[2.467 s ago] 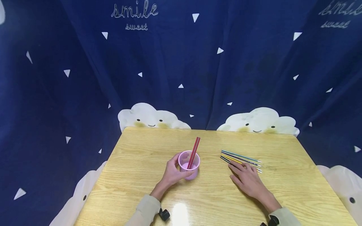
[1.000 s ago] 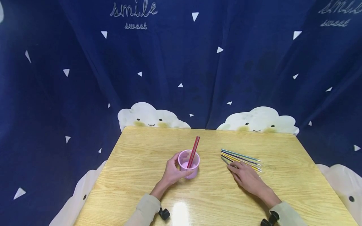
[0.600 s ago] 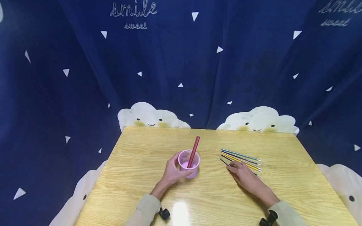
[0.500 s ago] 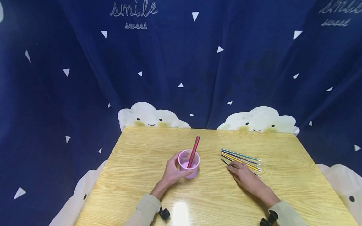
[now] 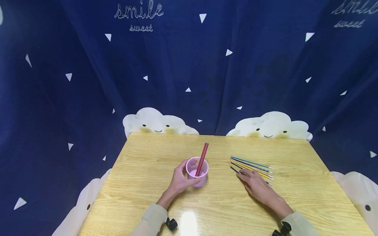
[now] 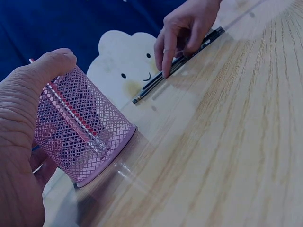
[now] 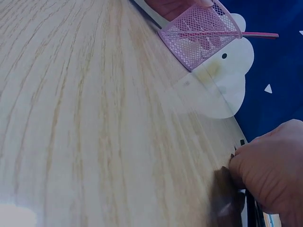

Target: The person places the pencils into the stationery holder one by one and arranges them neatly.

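Observation:
My left hand [image 5: 180, 179] holds a pink mesh pencil cup [image 5: 201, 184] upright on the table, thumb across its near side and fingers round the left. Red pencils [image 5: 202, 158] lean to the right inside it; the left wrist view shows them through the mesh [image 6: 90, 127]. Further right, my right hand [image 5: 257, 186] pinches a black pencil [image 5: 234, 169] that lies at a slight angle to its neighbours. Beside it lie a teal pencil [image 5: 251, 162], yellow ones [image 5: 260, 173] and dark ones, partly covered by the fingers.
The wooden table [image 5: 147, 150] ends at a dark blue curtain [image 5: 177, 59] with white clouds and triangles. A bright glare spot [image 5: 188, 223] shows near the front. Small black devices [image 5: 171, 224] are worn at both wrists.
The nearest black pencil has come apart from the row, slightly toward me, with my right fingers drawn in on it. The left hand, cup and red pencils stay put.

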Demonstrator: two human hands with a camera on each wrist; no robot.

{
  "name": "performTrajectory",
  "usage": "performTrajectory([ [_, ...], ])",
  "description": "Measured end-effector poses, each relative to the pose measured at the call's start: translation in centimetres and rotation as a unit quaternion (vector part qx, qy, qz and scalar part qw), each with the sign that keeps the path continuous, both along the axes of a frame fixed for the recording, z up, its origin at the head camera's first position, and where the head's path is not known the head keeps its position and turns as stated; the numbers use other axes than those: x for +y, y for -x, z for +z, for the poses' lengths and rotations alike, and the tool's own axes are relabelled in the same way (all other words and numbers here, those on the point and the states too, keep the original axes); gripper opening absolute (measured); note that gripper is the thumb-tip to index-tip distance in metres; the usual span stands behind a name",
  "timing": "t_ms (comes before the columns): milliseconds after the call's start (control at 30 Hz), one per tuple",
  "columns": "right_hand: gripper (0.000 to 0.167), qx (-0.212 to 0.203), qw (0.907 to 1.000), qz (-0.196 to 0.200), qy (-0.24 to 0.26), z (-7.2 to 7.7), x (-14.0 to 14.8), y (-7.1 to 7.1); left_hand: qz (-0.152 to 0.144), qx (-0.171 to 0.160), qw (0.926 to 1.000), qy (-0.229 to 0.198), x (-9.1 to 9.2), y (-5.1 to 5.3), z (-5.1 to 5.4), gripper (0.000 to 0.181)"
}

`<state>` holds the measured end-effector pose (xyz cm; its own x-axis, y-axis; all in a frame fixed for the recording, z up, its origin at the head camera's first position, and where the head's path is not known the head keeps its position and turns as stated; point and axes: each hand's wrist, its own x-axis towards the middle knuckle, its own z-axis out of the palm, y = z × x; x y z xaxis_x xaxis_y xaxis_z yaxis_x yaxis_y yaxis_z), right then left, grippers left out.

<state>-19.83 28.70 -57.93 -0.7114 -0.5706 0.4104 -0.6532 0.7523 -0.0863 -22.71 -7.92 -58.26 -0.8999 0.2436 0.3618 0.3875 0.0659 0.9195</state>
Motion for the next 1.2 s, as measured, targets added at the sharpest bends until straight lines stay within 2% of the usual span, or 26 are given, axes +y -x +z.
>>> performTrajectory([
  [167,0.051,-0.013,0.9999,-0.001,0.000,0.6,0.0,0.0,0.002,-0.005,1.0000,-0.005,0.1,-0.1,0.0,0.082],
  [400,0.059,-0.093,0.9956,-0.015,-0.002,1.9,0.3,-0.2,0.000,-0.013,0.9999,-0.008,0.2,-0.2,0.3,0.083],
  [467,0.061,-0.112,0.9935,-0.017,-0.007,2.2,0.3,-0.2,-0.001,-0.017,0.9999,-0.005,0.2,-0.4,0.7,0.083],
  [633,0.064,-0.141,0.9898,-0.017,-0.015,2.6,0.4,-0.2,-0.011,-0.017,0.9997,-0.016,0.2,-1.4,2.9,0.079],
  [700,0.064,-0.152,0.9881,-0.016,-0.014,2.8,0.4,-0.3,-0.013,-0.014,0.9996,-0.022,0.2,-1.7,3.4,0.078],
  [1033,0.067,-0.205,0.9787,-0.012,0.003,4.0,0.3,-0.3,-0.012,-0.020,0.9995,-0.022,0.2,-1.7,3.5,0.080],
  [1200,0.069,-0.200,0.9794,0.000,0.026,4.5,0.1,-0.1,-0.011,-0.022,0.9995,-0.018,0.2,-1.7,3.5,0.080],
])
